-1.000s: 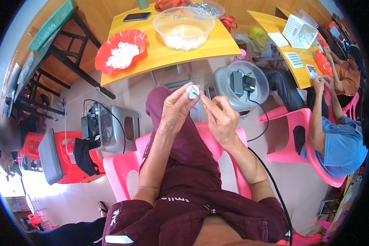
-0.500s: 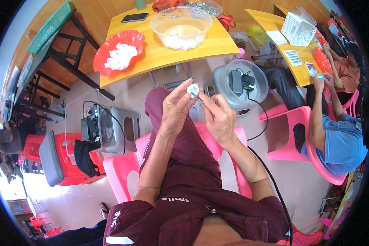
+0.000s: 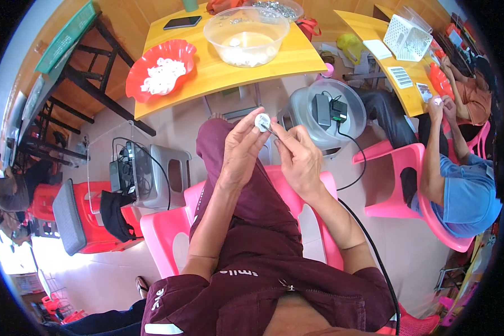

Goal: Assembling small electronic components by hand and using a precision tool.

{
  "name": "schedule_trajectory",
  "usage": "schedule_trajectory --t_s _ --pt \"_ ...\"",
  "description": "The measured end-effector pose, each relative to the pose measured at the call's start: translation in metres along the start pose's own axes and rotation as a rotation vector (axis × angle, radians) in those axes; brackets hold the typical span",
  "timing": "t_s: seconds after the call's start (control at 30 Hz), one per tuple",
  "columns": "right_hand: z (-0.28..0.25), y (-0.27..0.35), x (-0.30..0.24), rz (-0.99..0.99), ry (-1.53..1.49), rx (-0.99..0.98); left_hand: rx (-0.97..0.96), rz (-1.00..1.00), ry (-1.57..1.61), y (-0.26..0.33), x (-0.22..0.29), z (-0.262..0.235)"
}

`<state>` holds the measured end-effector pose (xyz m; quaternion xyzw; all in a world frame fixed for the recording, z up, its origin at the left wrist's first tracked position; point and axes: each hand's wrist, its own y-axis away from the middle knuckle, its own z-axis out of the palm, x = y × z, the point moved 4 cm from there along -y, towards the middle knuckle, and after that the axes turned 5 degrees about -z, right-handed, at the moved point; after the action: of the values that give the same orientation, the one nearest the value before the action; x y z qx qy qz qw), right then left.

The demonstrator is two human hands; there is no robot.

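A small white round disc (image 3: 261, 120) sits pinched between the thumb and fingers of my left hand (image 3: 239, 151), above my lap. My right hand (image 3: 301, 162) grips a thin dark tool (image 3: 269, 131), probably tweezers. Its tip reaches the disc's lower right edge; whether it presses on the face I cannot tell. Beyond my hands, on the yellow table (image 3: 218, 84), stand a red scalloped bowl (image 3: 137, 78) of white pieces and a clear plastic tub (image 3: 246, 33) with white pieces at its bottom.
A dark phone (image 3: 182, 22) lies by the tub, with a clear bowl of small shiny pieces (image 3: 277, 9) behind. Right of my hands, a stool carries a round clear basin (image 3: 347, 92) with black adapters. A person in blue (image 3: 459, 190) sits at the right on a pink chair (image 3: 395, 168).
The disc has tilted so that its face shows rounder, and more of the thin tool is visible against it. Both hands stay nearly in place.
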<state>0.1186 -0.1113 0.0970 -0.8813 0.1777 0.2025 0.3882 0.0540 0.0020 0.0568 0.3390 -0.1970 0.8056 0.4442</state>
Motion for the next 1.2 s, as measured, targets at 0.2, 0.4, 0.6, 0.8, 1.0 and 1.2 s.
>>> schedule_trajectory --t_s 0.2,0.4,0.6,0.8,1.0,1.2 --pt "0.003 0.001 0.008 0.041 -0.145 0.021 -0.032 0.001 0.027 0.0 -0.001 0.006" --pt "0.003 0.002 0.005 -0.011 -0.045 0.028 -0.021 0.012 0.003 0.001 0.0 0.006" --pt "0.001 0.001 0.001 -0.057 -0.002 0.054 -0.02 0.027 -0.027 0.002 0.001 0.006" --pt "0.003 0.003 0.0 -0.166 0.161 0.029 -0.012 0.033 -0.057 0.003 0.0 0.005" --pt "0.009 0.008 -0.008 -0.256 0.362 -0.005 0.018 0.052 -0.099 0.005 -0.007 0.0" --pt "0.007 0.007 -0.006 -0.183 0.329 -0.054 0.057 0.01 -0.124 0.001 -0.009 -0.004"
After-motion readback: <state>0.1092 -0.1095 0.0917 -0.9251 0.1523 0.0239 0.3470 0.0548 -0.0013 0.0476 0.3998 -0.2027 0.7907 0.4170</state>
